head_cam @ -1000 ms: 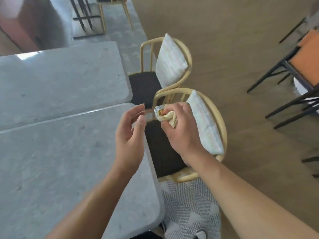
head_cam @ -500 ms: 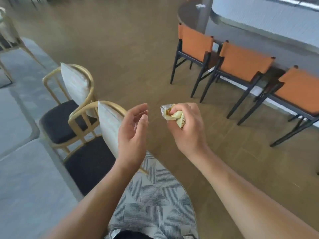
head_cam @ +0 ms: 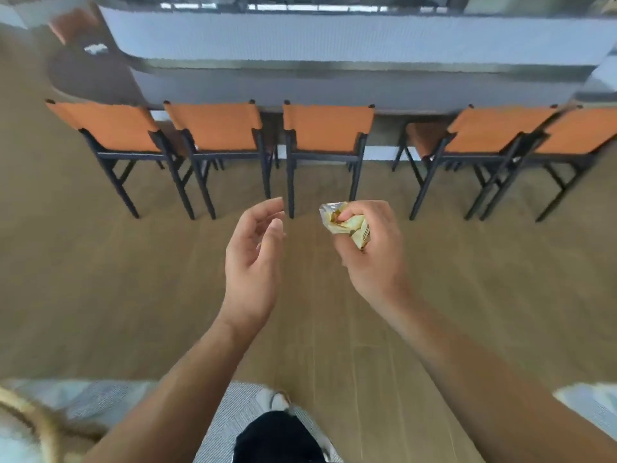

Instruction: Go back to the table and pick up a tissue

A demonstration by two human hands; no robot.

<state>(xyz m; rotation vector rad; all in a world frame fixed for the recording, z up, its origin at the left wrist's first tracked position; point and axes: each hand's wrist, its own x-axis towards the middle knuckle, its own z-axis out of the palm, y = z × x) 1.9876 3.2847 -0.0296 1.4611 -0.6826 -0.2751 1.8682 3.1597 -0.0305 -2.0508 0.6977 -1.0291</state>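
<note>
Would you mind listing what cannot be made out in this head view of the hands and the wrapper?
- Crumpled wrapper: its print is blurred and too small to read, and the right hand covers its lower part.
- Wrapper contents: hidden by the folds and the grip.
- Left hand: holds nothing visible; its palm is partly turned away.
- Orange chairs: motion-blurred.

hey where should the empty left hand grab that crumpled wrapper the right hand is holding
Probably the crumpled end of the wrapper that juts out past the right hand, toward the left. The rest is buried in that grip, so this end is the only free part. The left hand is open beside it and could come straight across and pinch it with thumb and forefinger.
</note>
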